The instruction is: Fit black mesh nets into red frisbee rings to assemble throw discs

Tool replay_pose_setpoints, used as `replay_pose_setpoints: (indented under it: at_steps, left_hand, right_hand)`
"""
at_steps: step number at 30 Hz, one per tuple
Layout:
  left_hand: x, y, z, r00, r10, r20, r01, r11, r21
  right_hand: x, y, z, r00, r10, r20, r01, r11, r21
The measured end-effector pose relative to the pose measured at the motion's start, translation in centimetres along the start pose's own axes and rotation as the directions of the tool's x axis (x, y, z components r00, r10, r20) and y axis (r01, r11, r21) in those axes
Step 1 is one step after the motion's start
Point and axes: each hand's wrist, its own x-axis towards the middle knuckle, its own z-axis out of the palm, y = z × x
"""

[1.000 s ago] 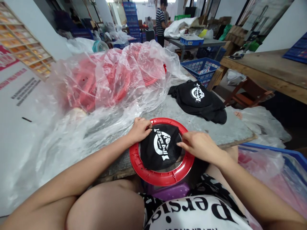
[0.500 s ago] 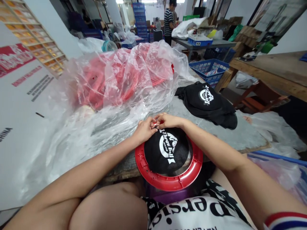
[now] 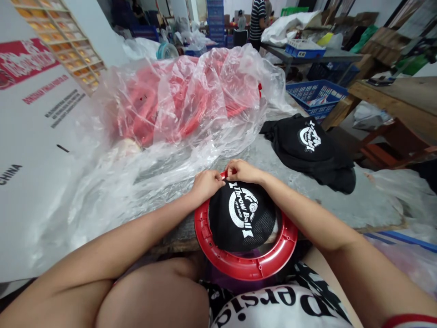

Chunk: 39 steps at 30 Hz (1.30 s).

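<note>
Together, both hands' grips, left hand (image 3: 205, 184) and right hand (image 3: 243, 171), pinch the black mesh net (image 3: 241, 214) at the red ring (image 3: 244, 264)'s far edge, overhanging the bench (image 3: 341, 200) edge.

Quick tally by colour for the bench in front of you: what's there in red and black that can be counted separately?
Red ring under both hands: 1
Black printed mesh net on that ring: 1
Pile of black printed nets farther back: 1
Clear plastic bag of red parts, too jumbled to count: 1
Total: 4
</note>
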Motion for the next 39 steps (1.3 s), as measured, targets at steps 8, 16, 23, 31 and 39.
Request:
replay_pose_setpoints:
  at_steps: [8,16,23,31,39]
  left_hand:
    - [1.0,-0.8,-0.1,0.995,-0.093,0.025,0.096,0.954,-0.283]
    - [1.4,-0.9,0.1,0.992,-0.116,0.038,0.122,0.948,-0.293]
    - [1.4,-0.5,-0.1,0.989,-0.138,0.046,0.145,0.958,-0.247]
    - [1.9,0.2,-0.2,0.987,-0.145,0.064,0.153,0.979,-0.135]
    - [1.2,-0.3,-0.3,0.998,0.025,0.057,-0.028,0.999,0.038]
  right_hand:
    - [0.4,0.7,1.1,0.993,0.083,-0.079,-0.081,0.996,0.035]
    - [0.2,0.3,1.5,0.984,0.132,-0.116,-0.126,0.991,0.052]
    - [0.1,-0.5,1.4,0.977,0.167,-0.133,-0.168,0.986,0.002]
    - [0.1,-1.0,1.8,0.966,0.185,-0.181,-0.206,0.973,-0.102]
    - [-0.2,-0.6,-0.9,0.986,0.088,-0.14,-0.09,0.996,-0.004]
